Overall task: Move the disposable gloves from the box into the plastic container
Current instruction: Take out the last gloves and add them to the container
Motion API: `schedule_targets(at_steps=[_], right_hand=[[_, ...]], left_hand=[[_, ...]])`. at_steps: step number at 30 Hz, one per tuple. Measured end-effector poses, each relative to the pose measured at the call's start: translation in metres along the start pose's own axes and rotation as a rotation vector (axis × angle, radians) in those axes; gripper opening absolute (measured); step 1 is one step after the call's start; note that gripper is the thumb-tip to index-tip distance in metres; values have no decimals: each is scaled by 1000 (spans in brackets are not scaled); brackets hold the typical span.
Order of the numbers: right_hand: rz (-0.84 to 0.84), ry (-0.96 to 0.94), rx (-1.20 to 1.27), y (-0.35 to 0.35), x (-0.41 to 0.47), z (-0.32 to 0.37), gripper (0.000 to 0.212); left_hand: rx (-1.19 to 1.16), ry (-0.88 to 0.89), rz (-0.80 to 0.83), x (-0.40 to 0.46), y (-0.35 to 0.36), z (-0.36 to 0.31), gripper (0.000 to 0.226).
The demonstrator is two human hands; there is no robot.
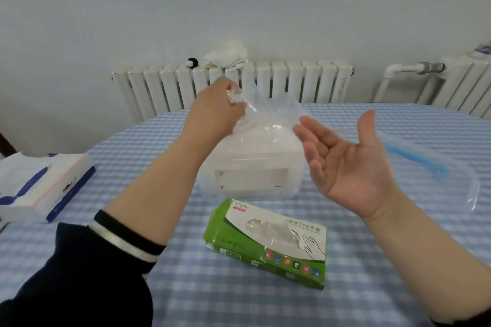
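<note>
Left hand (212, 111) pinches gloves (265, 114) over container (252, 167), box (268, 241) at 6 o'clock; right hand (345, 156) open, empty; tucking in remains.

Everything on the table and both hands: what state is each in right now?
Left hand: gripping clear gloves, raised over the container.
Right hand: open, palm up, holding nothing.
Plastic container: upright, gloves inside.
Green glove box: lying flat.
Tissue pack: lying opened.
</note>
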State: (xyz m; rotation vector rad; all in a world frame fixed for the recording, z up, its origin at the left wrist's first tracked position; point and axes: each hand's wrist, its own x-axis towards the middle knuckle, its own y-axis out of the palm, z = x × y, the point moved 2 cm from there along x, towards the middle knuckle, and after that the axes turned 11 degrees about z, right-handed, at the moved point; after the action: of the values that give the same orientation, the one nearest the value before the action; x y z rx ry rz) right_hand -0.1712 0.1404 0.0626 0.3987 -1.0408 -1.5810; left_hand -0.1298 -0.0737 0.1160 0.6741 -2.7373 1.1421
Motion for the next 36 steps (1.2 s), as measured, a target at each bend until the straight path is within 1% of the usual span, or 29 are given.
schedule_targets(at_steps=[1, 2, 3, 4, 5, 6, 7, 8, 9, 11, 13, 14, 16, 18, 23, 25, 26, 29, 31, 33, 34, 35, 36], right_hand=[[-18, -52, 2, 6, 3, 5, 95], [-128, -131, -99, 11, 7, 8, 87], [-243, -197, -275, 18, 12, 11, 77], [-336, -238, -523, 25, 18, 13, 65], [-394, -249, -837, 32, 26, 14, 48], [-424, -238, -1207, 39, 36, 14, 31], [-421, -196, -1562, 42, 47, 13, 22], [-390, -99, -1855, 41, 59, 11, 20], [-349, 54, -2041, 36, 72, 10, 22], [-272, 422, -2213, 19, 95, 7, 34], [-249, 741, -2237, -5, 110, 5, 49], [-245, 849, -2206, -16, 115, 4, 52], [-228, 979, -2140, -33, 121, 3, 51], [-212, 1028, -2118, -38, 122, 3, 46], [-244, 1008, -2112, -32, 114, 7, 46], [-271, 945, -2143, -22, 108, 12, 44], [-289, 885, -2157, -16, 105, 15, 42], [-349, 617, -2257, 7, 90, 22, 31], [-415, 385, -2261, 19, 73, 24, 22], [-448, 155, -2104, 28, 52, 21, 14], [-431, 81, -1998, 33, 42, 17, 11], [-389, 60, -1894, 35, 32, 12, 9], [-326, 89, -1796, 38, 25, 6, 8]], left_hand=[[75, -6, -3, 7, 0, 3, 25], [169, -11, 9, 14, 0, 6, 29], [265, -18, 30, 19, 2, 9, 31], [342, -25, 54, 24, 4, 13, 33], [399, -28, 68, 27, 6, 17, 33], [441, -27, 74, 28, 8, 21, 33], [481, -24, 74, 29, 11, 25, 32], [521, -20, 74, 29, 13, 29, 31], [564, -15, 79, 28, 15, 31, 31], [660, -15, 97, 26, 17, 35, 33], [769, -29, 123, 25, 14, 37, 35], [825, -39, 143, 25, 12, 39, 34], [926, -58, 194, 26, 9, 42, 28], [994, -50, 250, 26, 8, 44, 20], [1173, 115, 344, 24, 8, 43, 14], [1188, 115, 378, 24, 7, 42, 13], [1164, 98, 400, 24, 5, 42, 16], [1059, 16, 450, 19, -1, 42, 46], [990, -40, 464, 12, -5, 47, 62], [926, -65, 439, 4, -7, 51, 72], [887, -63, 411, 0, -9, 53, 73], [830, -52, 363, -5, -10, 54, 71], [760, -26, 292, -10, -12, 53, 67]])
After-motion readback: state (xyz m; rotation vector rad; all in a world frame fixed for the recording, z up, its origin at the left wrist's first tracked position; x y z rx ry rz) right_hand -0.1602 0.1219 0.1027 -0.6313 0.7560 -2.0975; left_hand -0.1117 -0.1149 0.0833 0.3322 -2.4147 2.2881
